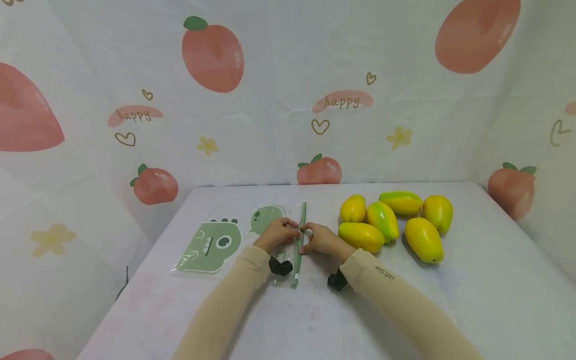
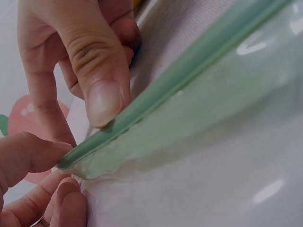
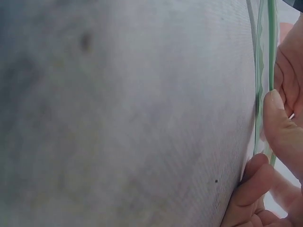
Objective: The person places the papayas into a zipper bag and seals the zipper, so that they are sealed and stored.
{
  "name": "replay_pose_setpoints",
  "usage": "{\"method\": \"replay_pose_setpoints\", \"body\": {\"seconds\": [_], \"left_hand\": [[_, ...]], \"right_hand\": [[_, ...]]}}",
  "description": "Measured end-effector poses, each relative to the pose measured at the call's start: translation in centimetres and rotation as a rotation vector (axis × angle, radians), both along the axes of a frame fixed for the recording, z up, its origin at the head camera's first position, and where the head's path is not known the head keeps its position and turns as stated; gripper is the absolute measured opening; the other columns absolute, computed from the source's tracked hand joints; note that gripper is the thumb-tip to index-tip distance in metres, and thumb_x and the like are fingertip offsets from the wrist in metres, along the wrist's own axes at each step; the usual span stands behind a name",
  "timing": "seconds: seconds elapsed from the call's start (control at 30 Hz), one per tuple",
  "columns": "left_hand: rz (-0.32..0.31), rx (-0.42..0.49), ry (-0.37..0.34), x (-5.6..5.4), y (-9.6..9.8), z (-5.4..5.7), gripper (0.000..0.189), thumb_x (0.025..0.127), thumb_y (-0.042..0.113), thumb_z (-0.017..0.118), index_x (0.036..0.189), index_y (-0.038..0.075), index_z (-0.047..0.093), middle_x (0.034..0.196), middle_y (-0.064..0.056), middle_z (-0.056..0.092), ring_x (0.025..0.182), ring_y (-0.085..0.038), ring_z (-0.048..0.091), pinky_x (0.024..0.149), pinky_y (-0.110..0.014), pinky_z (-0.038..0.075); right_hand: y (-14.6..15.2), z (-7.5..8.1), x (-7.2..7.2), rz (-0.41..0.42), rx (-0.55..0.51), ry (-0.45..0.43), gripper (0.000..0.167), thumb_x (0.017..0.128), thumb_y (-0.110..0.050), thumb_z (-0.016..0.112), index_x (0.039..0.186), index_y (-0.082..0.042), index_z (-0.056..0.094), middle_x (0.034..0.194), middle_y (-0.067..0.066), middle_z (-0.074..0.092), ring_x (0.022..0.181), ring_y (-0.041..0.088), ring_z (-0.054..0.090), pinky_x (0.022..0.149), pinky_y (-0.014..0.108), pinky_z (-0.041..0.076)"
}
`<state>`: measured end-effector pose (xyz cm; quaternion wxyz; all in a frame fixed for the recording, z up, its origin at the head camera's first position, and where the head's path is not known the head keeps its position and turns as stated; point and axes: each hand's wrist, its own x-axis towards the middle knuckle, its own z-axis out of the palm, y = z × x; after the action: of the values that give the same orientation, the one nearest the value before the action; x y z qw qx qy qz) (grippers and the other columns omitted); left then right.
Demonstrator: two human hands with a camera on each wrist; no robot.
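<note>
A clear plastic zip bag with a green dinosaur print [image 1: 198, 250] lies on the table, its green zip strip [image 1: 303, 212] toward the right. My left hand [image 1: 280, 234] pinches the strip from the left. Facing it, my right hand [image 1: 325, 241] pinches the same strip from the right. In the left wrist view, the right thumb [image 2: 105, 99] presses on the green strip close to the left thumb [image 2: 35, 151]. The right wrist view has the right thumb [image 3: 279, 125] against the strip's edge. Whether the zip is parted cannot be told.
Several yellow-green mangoes [image 1: 424, 240] lie to the right of my right hand on the white table [image 1: 310, 330]. Behind the table hangs a white cloth [image 1: 270, 140] with peach prints. A dark cable [image 1: 123, 285] shows beside the left table edge.
</note>
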<state>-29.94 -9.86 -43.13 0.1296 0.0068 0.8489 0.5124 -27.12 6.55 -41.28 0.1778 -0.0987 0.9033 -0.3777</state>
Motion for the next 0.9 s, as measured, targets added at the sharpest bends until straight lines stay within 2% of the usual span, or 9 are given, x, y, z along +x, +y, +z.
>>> {"method": "replay_pose_setpoints", "body": {"seconds": [0.27, 0.57, 0.9], "left_hand": [[-0.015, -0.002, -0.002, -0.21, -0.26, -0.21, 0.035, 0.076, 0.001, 0.064, 0.111, 0.000, 0.066, 0.080, 0.000, 0.057, 0.072, -0.010, 0.056, 0.067, -0.019, 0.052], [-0.013, -0.001, -0.008, -0.13, -0.12, 0.22, 0.037, 0.076, 0.001, 0.063, 0.113, 0.000, 0.066, 0.085, -0.002, 0.059, 0.073, -0.010, 0.056, 0.069, -0.020, 0.054], [0.002, 0.023, -0.026, -0.19, -0.19, 0.12, 0.035, 0.078, -0.001, 0.064, 0.113, -0.001, 0.066, 0.085, -0.002, 0.059, 0.072, -0.010, 0.056, 0.067, -0.020, 0.053]], "right_hand": [[-0.10, -0.02, -0.28, -0.006, 0.032, -0.017, 0.065, 0.080, -0.028, 0.079, 0.137, -0.013, 0.051, 0.076, 0.004, 0.057, 0.068, 0.015, 0.051, 0.062, 0.023, 0.042], [-0.05, 0.07, -0.44, 0.005, 0.017, -0.005, 0.064, 0.078, -0.022, 0.081, 0.134, -0.012, 0.053, 0.076, 0.005, 0.056, 0.069, 0.017, 0.051, 0.064, 0.024, 0.042], [-0.19, 0.09, -0.10, 0.012, 0.021, 0.032, 0.065, 0.076, -0.019, 0.082, 0.134, -0.011, 0.053, 0.075, 0.004, 0.057, 0.068, 0.015, 0.050, 0.066, 0.024, 0.041]]}}
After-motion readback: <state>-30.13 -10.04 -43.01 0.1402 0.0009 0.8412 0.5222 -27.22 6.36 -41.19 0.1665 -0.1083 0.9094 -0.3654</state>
